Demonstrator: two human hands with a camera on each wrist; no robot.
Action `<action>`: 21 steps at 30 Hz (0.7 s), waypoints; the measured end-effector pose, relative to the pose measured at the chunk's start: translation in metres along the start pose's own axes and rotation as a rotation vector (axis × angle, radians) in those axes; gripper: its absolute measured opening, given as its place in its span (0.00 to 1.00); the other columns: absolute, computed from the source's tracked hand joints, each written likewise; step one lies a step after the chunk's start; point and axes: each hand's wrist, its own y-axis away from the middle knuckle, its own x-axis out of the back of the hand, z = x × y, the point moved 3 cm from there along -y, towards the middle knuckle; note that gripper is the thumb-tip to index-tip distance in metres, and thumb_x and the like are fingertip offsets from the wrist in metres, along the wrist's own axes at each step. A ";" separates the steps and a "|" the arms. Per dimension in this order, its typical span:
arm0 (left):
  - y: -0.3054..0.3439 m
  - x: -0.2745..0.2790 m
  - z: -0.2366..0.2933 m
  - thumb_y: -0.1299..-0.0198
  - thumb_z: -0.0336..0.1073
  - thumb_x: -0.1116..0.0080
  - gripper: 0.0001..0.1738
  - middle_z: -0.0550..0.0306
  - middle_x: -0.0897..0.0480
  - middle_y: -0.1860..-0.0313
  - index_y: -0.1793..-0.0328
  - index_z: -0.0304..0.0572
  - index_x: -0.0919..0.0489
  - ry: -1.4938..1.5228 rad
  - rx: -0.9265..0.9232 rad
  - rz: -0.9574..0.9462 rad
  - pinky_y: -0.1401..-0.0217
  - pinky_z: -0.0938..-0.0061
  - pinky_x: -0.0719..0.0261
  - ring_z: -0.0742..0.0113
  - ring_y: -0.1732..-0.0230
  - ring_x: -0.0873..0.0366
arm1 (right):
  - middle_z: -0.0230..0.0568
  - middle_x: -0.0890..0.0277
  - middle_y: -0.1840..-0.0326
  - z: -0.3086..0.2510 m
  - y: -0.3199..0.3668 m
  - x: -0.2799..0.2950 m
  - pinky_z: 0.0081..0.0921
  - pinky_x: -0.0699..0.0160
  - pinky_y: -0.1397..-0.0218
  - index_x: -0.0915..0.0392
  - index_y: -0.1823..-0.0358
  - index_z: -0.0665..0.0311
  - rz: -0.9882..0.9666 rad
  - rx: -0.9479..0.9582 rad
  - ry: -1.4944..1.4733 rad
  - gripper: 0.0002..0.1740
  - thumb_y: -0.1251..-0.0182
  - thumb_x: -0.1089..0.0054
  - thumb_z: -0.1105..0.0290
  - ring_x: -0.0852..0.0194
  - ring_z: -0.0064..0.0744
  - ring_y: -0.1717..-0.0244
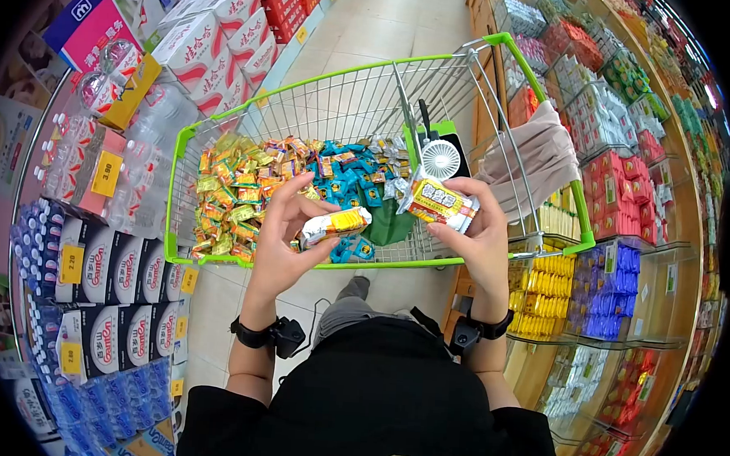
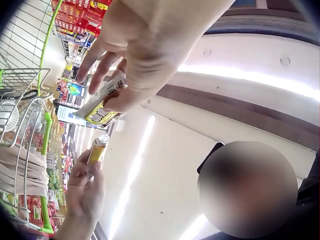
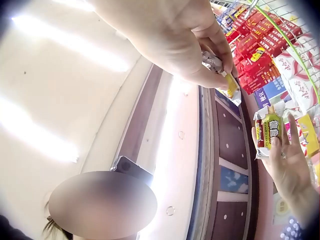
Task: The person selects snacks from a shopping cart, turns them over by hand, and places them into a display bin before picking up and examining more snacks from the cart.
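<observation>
My left hand (image 1: 283,248) pinches a small white-and-yellow snack packet (image 1: 338,222) between thumb and fingers, over the near side of the shopping cart. To its right, my right hand (image 1: 485,228) grips a similar packet (image 1: 439,204), yellow with red and white, by its right end. The two packets are apart, both above the cart's green rim (image 1: 297,265). In the left wrist view the left packet (image 2: 102,109) lies under the thumb; in the right wrist view its printed face (image 3: 270,130) shows. Below, the cart holds orange-and-gold wrapped candies (image 1: 226,192) and blue ones (image 1: 347,169).
A white mini fan (image 1: 440,158) stands at the cart's handle end, near a beige cloth (image 1: 542,151) hung over the bars. Shelves of packaged snacks (image 1: 614,278) line the right. Bottled water packs (image 1: 115,264) and white boxes (image 1: 213,51) are stacked on the left. An aisle floor (image 1: 376,22) runs ahead.
</observation>
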 end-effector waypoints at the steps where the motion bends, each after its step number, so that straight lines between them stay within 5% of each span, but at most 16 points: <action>1: 0.000 -0.001 0.001 0.59 0.19 0.40 0.42 0.55 0.26 0.62 0.35 0.43 0.46 0.060 0.035 0.039 0.47 0.72 0.31 0.65 0.54 0.26 | 0.38 0.34 0.51 -0.001 0.000 0.000 0.20 0.32 0.48 0.35 0.51 0.68 -0.001 0.005 -0.002 0.26 0.55 0.38 0.85 0.32 0.24 0.51; 5: 0.000 -0.001 -0.001 0.59 0.20 0.41 0.42 0.55 0.27 0.63 0.36 0.40 0.46 0.044 0.156 0.128 0.52 0.74 0.29 0.69 0.58 0.27 | 0.39 0.34 0.52 0.000 0.000 -0.002 0.20 0.32 0.48 0.35 0.51 0.68 -0.002 0.000 -0.008 0.26 0.55 0.38 0.85 0.32 0.24 0.51; 9: -0.004 0.002 -0.003 0.58 0.21 0.42 0.41 0.55 0.26 0.62 0.36 0.39 0.46 -0.133 0.051 0.146 0.53 0.76 0.29 0.71 0.59 0.28 | 0.39 0.33 0.52 0.002 -0.002 -0.001 0.20 0.32 0.48 0.35 0.51 0.68 0.000 0.018 0.019 0.27 0.55 0.38 0.85 0.32 0.23 0.52; 17: -0.005 0.002 -0.003 0.57 0.22 0.40 0.38 0.56 0.25 0.61 0.37 0.40 0.42 0.085 0.137 0.126 0.60 0.83 0.29 0.75 0.62 0.29 | 0.38 0.34 0.51 0.006 -0.002 -0.001 0.20 0.33 0.47 0.35 0.51 0.69 -0.013 0.007 0.020 0.26 0.54 0.38 0.84 0.33 0.23 0.51; 21: -0.005 0.001 0.000 0.59 0.19 0.42 0.38 0.54 0.25 0.64 0.38 0.38 0.41 0.084 0.169 0.159 0.55 0.79 0.32 0.72 0.63 0.30 | 0.39 0.34 0.51 0.007 -0.002 -0.001 0.19 0.33 0.47 0.35 0.51 0.68 -0.022 -0.013 0.007 0.26 0.54 0.38 0.84 0.33 0.24 0.50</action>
